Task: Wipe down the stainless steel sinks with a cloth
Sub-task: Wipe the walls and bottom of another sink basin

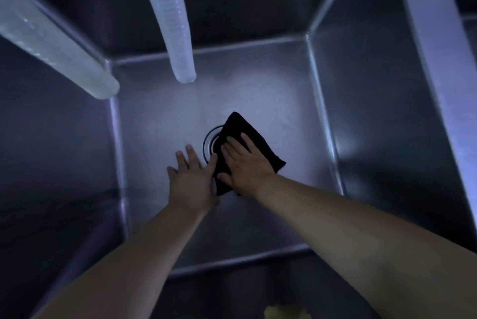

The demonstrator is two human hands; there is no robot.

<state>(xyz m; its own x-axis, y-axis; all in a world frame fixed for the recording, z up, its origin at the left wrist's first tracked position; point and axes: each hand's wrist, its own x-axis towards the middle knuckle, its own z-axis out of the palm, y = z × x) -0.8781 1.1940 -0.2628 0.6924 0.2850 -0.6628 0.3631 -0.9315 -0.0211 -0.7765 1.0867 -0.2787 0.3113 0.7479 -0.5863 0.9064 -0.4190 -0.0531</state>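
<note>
I look straight down into a deep stainless steel sink (160, 112). A folded black cloth (238, 126) lies on its floor and covers the right part of the round drain (209, 142). My right hand (245, 165) presses flat on the cloth, fingers straight. My left hand (192, 180) rests flat on the sink floor just left of the drain, fingers spread, its thumb side touching the cloth's edge.
Two translucent ribbed hoses hang into the basin: one (173, 16) ends above the floor's far side, the other (51, 42) comes in from the upper left. Steel walls rise on all sides; a rim strip (436, 34) runs along the right. Something yellow (286, 313) shows at the bottom edge.
</note>
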